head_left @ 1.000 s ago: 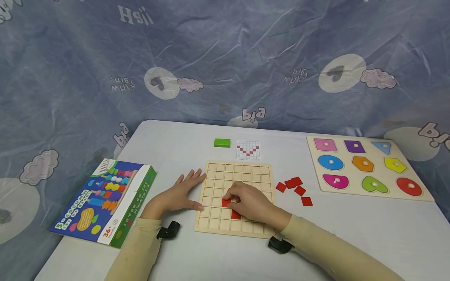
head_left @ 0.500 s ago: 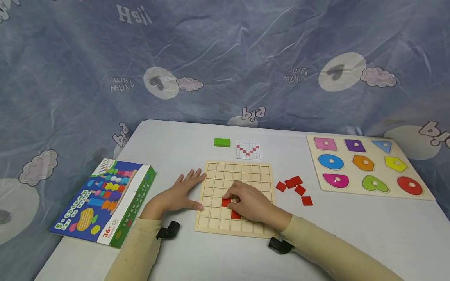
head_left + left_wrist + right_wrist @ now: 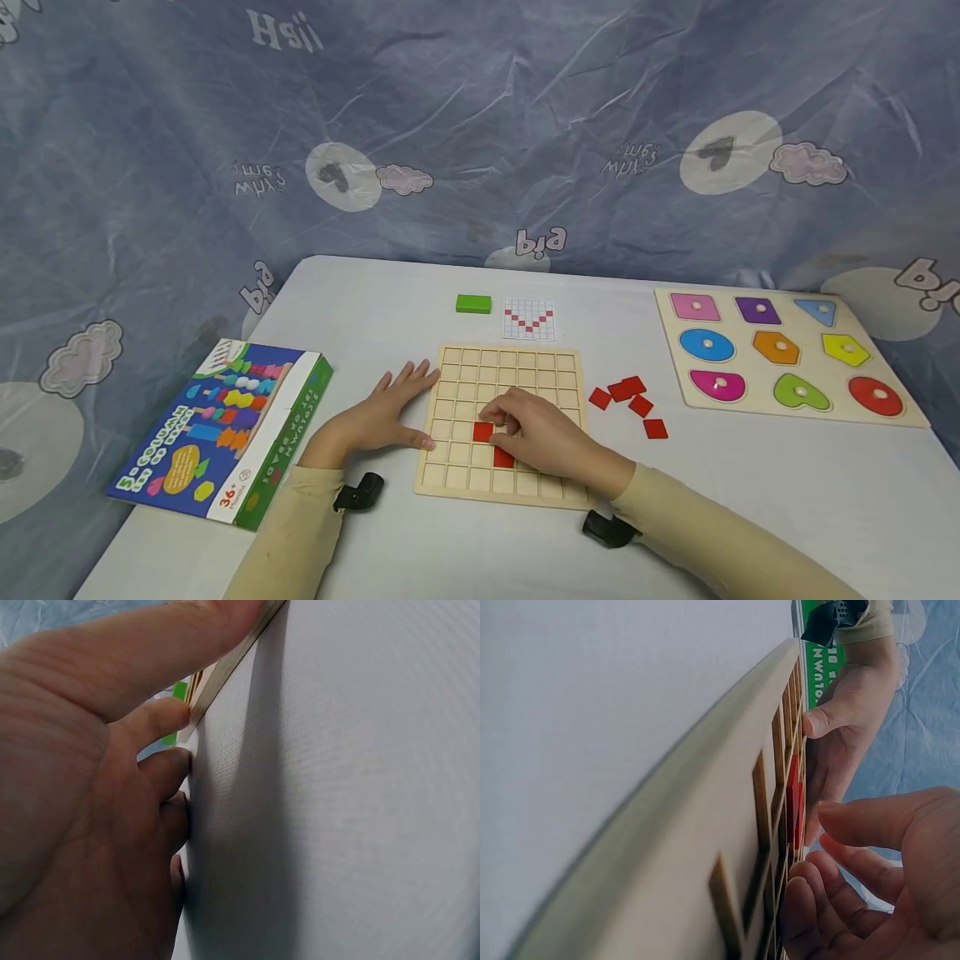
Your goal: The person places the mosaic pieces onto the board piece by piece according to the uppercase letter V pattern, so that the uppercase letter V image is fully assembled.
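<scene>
A square wooden grid board (image 3: pixel 527 367) lies on the table in the head view. Two red square tiles sit in its cells, one red tile (image 3: pixel 483 432) up and left of the other red tile (image 3: pixel 503 457), which is partly covered by my right hand (image 3: pixel 546 437). That hand hovers over the board, its thumb and index finger apart with nothing between them; the right wrist view shows its other fingers loosely bent. With spread fingers, my left hand (image 3: pixel 378 418) touches the board's left edge. In the left wrist view, its thumb (image 3: pixel 142 652) meets the board's side.
Several loose red tiles (image 3: pixel 628 389) lie right of the board. Behind it are a green block (image 3: pixel 473 304) and a card (image 3: pixel 529 320) with a red V pattern on a grid. A boxed bead set (image 3: pixel 217 433) stands left; a shape-knob puzzle (image 3: pixel 750 392) lies at the right.
My right hand has let go of the upper-left tile and drawn slightly to the right, so more of that tile shows. The left hand has stayed in place.
</scene>
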